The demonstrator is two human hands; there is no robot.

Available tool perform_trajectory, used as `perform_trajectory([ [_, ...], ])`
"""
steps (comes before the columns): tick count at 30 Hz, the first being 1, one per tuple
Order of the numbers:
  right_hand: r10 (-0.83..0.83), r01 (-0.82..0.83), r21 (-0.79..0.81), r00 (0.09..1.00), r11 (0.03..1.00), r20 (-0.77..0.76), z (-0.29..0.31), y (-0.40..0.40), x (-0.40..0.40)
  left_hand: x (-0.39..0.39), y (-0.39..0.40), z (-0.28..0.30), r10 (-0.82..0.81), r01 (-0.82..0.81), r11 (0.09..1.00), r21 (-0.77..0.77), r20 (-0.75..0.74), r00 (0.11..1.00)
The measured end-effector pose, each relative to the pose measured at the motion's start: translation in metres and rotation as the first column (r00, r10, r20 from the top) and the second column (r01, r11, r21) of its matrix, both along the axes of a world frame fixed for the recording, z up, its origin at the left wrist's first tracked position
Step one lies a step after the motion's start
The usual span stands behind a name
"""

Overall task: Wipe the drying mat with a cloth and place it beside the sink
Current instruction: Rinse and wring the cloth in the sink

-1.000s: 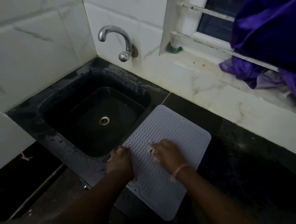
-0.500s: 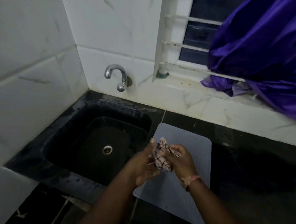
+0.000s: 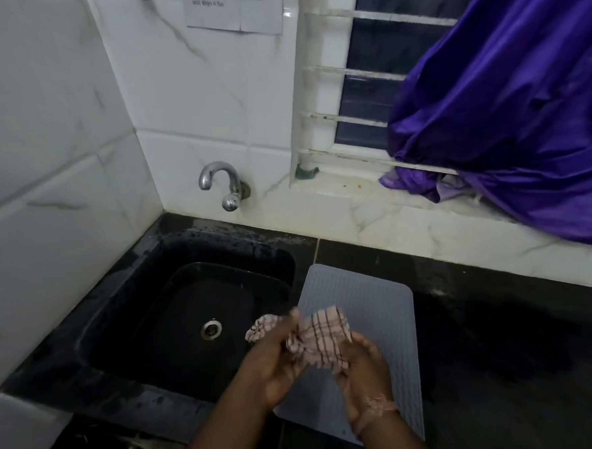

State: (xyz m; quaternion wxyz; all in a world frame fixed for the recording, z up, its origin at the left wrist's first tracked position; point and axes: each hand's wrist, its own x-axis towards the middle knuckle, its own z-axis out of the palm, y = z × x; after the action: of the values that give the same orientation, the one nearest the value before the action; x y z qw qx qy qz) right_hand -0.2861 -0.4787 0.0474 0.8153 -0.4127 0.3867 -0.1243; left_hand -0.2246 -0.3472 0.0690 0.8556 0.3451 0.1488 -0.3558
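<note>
Above mat (image 3: pixel 366 289), both hands hold checked cloth (image 3: pixel 323 339) clear of its surface; left hand (image 3: pixel 277 359) grips cloth's left end, fingers curled round it; right hand (image 3: pixel 362 368) holds right part from below, fingers curled; grey mat lies flat on dark counter (image 3: pixel 500 351), just beside black sink (image 3: pixel 128 322), on its right; tap (image 3: pixel 222 183) on tiled wall behind sink; purple fabric (image 3: pixel 508 110) hangs over window.

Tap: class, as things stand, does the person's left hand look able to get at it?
Probably yes, but not at once. The tap stands unblocked on the wall above the sink; the left hand and the right hand both hold the checked cloth.
</note>
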Motion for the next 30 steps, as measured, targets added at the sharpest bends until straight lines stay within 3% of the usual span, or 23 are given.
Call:
perform_trajectory([
  [2,0.021,-0.016,0.153,0.999,0.988,-0.030,-0.007,0.006,0.000,0.003,0.004,-0.009,0.061,-0.063,0.996,0.064,0.036,0.997],
  [5,0.080,-0.101,0.358,0.994,0.928,0.073,0.003,0.009,0.002,0.011,0.018,0.015,0.140,-0.120,0.983,-0.138,0.146,0.979],
  [8,0.142,-0.245,0.409,0.953,0.879,0.266,0.018,0.004,0.014,0.028,0.027,0.022,0.253,-0.198,0.954,-0.225,0.246,0.936],
  [11,0.315,-0.389,0.323,0.913,0.863,0.260,0.010,0.009,0.029,0.034,0.020,0.002,0.276,-0.261,0.952,-0.159,0.081,0.958],
  [15,0.488,-0.497,0.039,0.862,0.867,0.135,-0.012,0.024,0.031,0.022,0.004,-0.020,0.210,-0.203,0.978,0.055,-0.182,0.961],
  [17,0.546,-0.543,-0.059,0.831,0.838,0.104,-0.011,0.023,0.027,0.025,0.008,-0.023,0.242,-0.224,0.969,0.106,-0.215,0.946],
  [21,0.559,-0.551,-0.097,0.823,0.829,0.099,0.000,0.010,0.032,0.043,0.029,0.003,0.409,-0.407,0.910,0.072,-0.004,0.913],
  [23,0.541,-0.526,-0.147,0.836,0.838,0.093,0.012,0.008,0.043,0.049,0.041,0.014,0.321,-0.381,0.879,0.286,0.236,0.917],
  [25,0.528,-0.509,-0.230,0.849,0.830,0.027,0.012,0.007,0.054,0.055,0.051,0.014,0.117,-0.400,0.665,0.630,0.442,0.889],
  [26,0.530,-0.514,-0.292,0.848,0.806,-0.029,0.010,0.008,0.061,0.058,0.057,0.012,0.059,-0.440,0.539,0.719,0.489,0.871],
  [27,0.547,-0.534,-0.374,0.833,0.758,-0.081,0.011,0.013,0.069,0.061,0.062,0.010,0.048,-0.448,0.500,0.741,0.493,0.869],
  [30,0.666,-0.630,-0.557,0.726,0.541,-0.174,0.008,0.036,0.087,0.073,0.081,0.005,-0.028,-0.339,0.582,0.739,0.435,0.900],
])
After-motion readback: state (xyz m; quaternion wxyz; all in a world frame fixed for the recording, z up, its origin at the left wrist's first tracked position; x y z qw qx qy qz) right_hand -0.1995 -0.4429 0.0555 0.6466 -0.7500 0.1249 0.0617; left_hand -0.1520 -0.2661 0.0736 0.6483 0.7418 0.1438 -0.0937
